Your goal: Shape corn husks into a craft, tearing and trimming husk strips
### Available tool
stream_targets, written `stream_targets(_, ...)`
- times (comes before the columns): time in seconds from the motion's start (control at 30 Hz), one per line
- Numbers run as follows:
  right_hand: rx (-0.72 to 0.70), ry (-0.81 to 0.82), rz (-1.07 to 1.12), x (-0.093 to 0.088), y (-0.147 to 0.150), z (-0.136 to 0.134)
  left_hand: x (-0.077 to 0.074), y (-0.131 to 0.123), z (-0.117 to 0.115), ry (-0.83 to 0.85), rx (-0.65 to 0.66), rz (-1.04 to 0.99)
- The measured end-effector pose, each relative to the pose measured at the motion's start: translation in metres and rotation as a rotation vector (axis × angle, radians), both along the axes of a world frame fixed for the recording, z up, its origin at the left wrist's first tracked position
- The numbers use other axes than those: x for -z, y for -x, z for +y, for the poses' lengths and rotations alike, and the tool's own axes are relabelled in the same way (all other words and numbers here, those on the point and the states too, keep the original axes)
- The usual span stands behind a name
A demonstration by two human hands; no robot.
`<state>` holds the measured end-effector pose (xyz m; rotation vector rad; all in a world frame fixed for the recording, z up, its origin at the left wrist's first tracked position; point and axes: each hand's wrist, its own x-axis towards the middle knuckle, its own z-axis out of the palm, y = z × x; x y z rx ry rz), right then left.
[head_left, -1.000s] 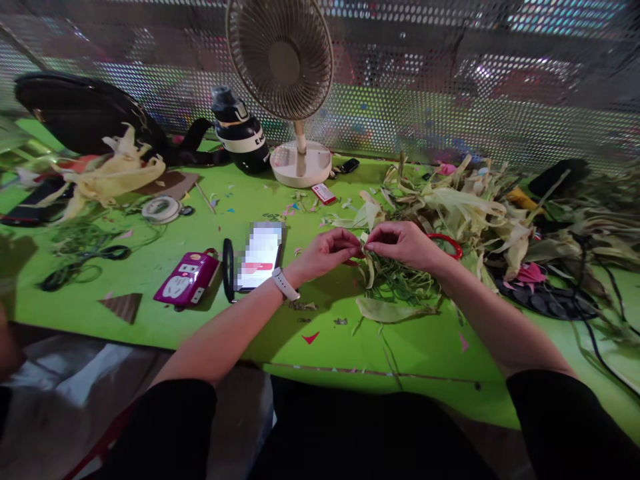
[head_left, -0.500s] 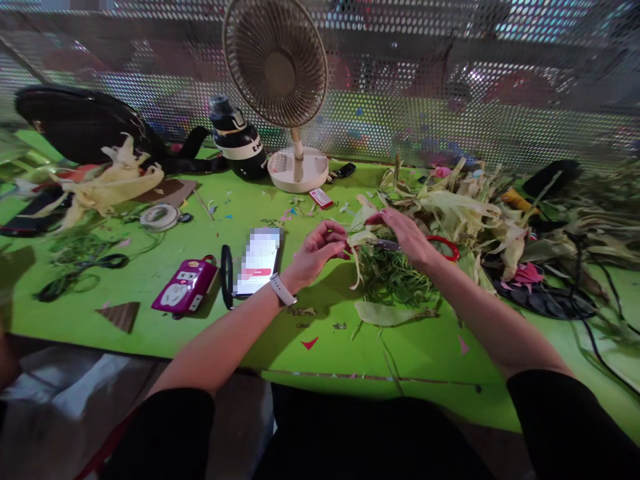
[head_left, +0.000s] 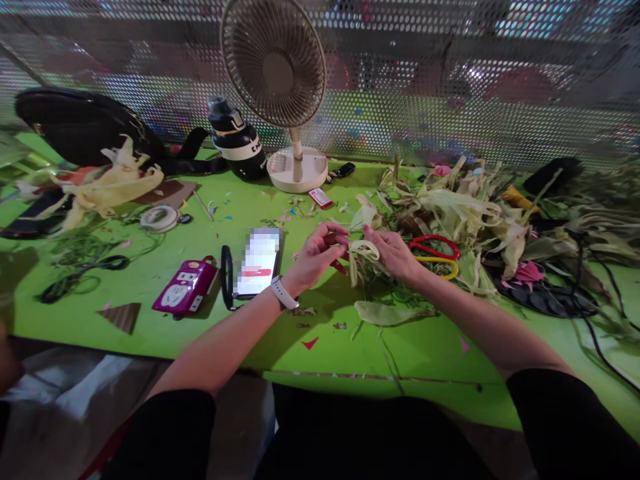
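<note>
The sole view, worn on the person's head, looks forward and down across the green tabletop (head_left: 433,350), close above it, with the left hand (head_left: 317,257) and right hand (head_left: 395,255) near mid-frame and a perforated screen (head_left: 390,87) across the top.

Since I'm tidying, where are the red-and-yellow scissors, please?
The scissors lie right of centre in the head view, between the right hand and the pale husks.

fan (head_left: 277,73): top cut by upper edge | phone screen (head_left: 257,263): pixelated | scissors (head_left: 433,238): blades hidden behind right hand (head_left: 397,255)
</note>
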<state>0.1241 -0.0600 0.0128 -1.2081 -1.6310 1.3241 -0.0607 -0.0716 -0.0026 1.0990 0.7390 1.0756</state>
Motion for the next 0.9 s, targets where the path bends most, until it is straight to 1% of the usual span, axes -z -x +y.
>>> stream_targets(0.13, 0.092, -0.102, 0.007, -0.0028, -0.0026, 0.0016, -0.0023, -0.0002, -0.0014, 0.025, -0.002, -0.004)
stream_targets(0.2, 0.107, -0.138, 0.004, -0.0047, -0.0043, 0.0033, -0.0021, -0.0001, -0.001, 0.037, 0.002, -0.005)
stream_targets(0.43, 0.179, -0.171, -0.002, -0.0092, -0.0069, 0.0073, -0.0001, 0.0041, 0.0033, -0.026, -0.034, -0.006)
stream_targets(0.57, 0.17, -0.145, 0.015, -0.0093, -0.0072, 0.0073, 0.0001, 0.0078, 0.0069, 0.031, 0.052, -0.012)
stream_targets(0.73, 0.116, -0.132, 0.015, -0.0039, -0.0058, 0.0063, 0.0042, 0.0062, 0.0075, 0.132, 0.236, 0.029)
stream_targets(0.83, 0.078, -0.129, 0.001, -0.0008, -0.0054, 0.0063, 0.004, 0.0034, 0.0053, 0.142, 0.254, -0.002)
stream_targets(0.9, 0.09, -0.126, -0.007, -0.0004, -0.0056, 0.0067, 0.0026, 0.0024, 0.0042, 0.138, 0.243, -0.04)
